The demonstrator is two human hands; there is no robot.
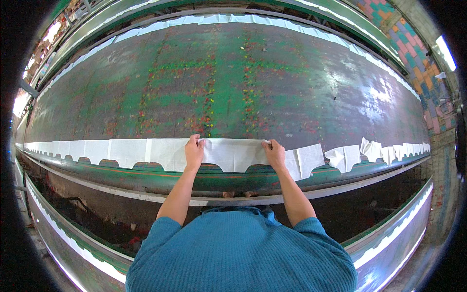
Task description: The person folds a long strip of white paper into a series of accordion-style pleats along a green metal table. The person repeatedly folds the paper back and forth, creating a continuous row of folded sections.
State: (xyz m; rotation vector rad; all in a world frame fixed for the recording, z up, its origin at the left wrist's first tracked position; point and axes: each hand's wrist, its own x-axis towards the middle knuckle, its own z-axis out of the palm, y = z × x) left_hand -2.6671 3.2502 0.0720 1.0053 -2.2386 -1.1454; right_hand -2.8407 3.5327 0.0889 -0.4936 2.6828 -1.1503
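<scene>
Before me, a strip of white cloth pieces with scalloped lower edges runs along the near edge of a long printing table [175,95]. My left hand [195,151] pinches the upper edge of the white cloth piece [235,155] in front of me. Its upper right corner is between the thumb and fingers of my right hand [275,153]. Between the two hands the piece lies fairly flat. To the left, the white cloth strip [127,151] looks smooth and straight. Just right of my right hand, another cloth piece [304,158] sits askew, with a fold line down it.
Farther right lie a creased cloth piece [343,157] and a crumpled one [371,149]. More white cloth [230,19] lines the table's far edge. A pale rail [240,200] runs along the near side, below the tabletop. Another table [76,252] stands behind me.
</scene>
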